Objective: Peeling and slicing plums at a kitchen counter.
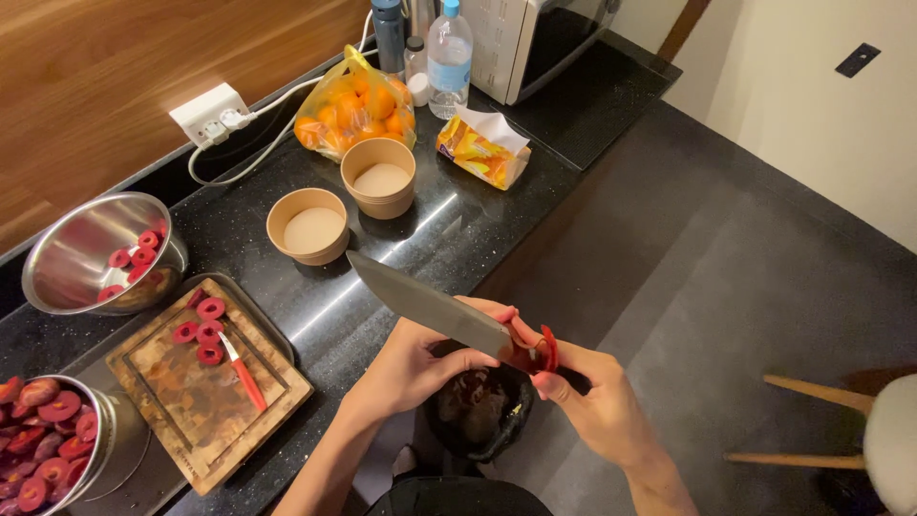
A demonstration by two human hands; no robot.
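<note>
My right hand (597,406) grips the handle of a large kitchen knife (430,306), whose blade points up and left over the counter edge. A red fruit slice (548,348) sticks up by the handle, against my right fingers. My left hand (411,368) is closed around the base of the blade, fingers over the top and thumb underneath, with red-stained fingertips. Both hands hover above a black bin (478,411) holding dark scraps.
A wooden cutting board (205,397) carries red fruit rings and a small red-handled knife (244,375). Two steel bowls (81,253) (100,435) hold sliced fruit. Two paper cups (308,227), a bag of oranges (358,105), bottles, a snack packet and a microwave stand behind. A stool (884,440) is at the right.
</note>
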